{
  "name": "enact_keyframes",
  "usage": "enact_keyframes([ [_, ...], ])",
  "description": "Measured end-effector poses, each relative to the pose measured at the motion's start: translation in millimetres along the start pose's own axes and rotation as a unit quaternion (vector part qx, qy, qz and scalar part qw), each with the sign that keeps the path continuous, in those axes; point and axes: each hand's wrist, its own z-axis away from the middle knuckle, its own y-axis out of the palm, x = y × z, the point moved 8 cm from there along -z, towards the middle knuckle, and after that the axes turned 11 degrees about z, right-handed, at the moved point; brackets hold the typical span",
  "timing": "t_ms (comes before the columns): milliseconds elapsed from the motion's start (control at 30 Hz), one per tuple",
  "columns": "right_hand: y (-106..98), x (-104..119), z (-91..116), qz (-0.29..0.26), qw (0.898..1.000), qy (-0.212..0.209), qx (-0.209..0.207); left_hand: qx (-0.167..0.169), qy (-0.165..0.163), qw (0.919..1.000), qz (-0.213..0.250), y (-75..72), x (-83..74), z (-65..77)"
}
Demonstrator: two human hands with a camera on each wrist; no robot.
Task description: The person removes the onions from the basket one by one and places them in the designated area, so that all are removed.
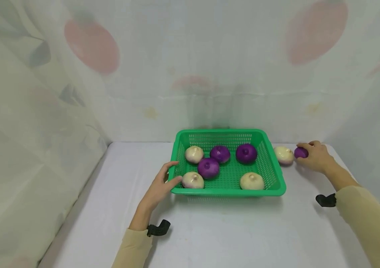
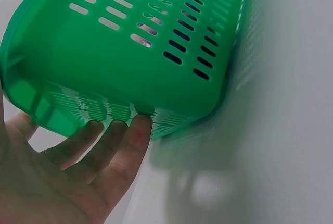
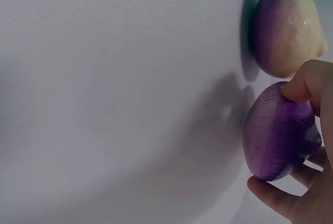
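At its left side, a green plastic basket [image 1: 228, 192] is gripped by my left hand [image 1: 158, 185], thumb over the rim near the front corner. The left wrist view shows that hand's fingertips [image 2: 141, 125] against the basket's outer wall. Inside lie three purple onions [image 1: 208, 168] and three whitish onions [image 1: 252, 181]. Right of the basket, my right hand [image 1: 315, 158] holds another purple onion [image 3: 278, 133] between thumb and fingers. A white onion with a purple underside [image 3: 289, 30] sits on the table close beside it, between that hand and the basket.
A white-covered table [image 1: 223, 234] bears everything. Hanging sheets with faded fruit prints [image 1: 136, 74] close off the back and both sides. Dark wrist mounts [image 1: 158, 227] stick out from both forearms.
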Motion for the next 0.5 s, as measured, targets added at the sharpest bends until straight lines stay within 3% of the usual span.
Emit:
enact_keyframes([
  [500, 6.2, -2.2, -3.1, 0.019, 1.0, -0.011, 0.008, -0.006, 0.001, 0.9999, -0.01, -0.3, -1.6, -0.2],
])
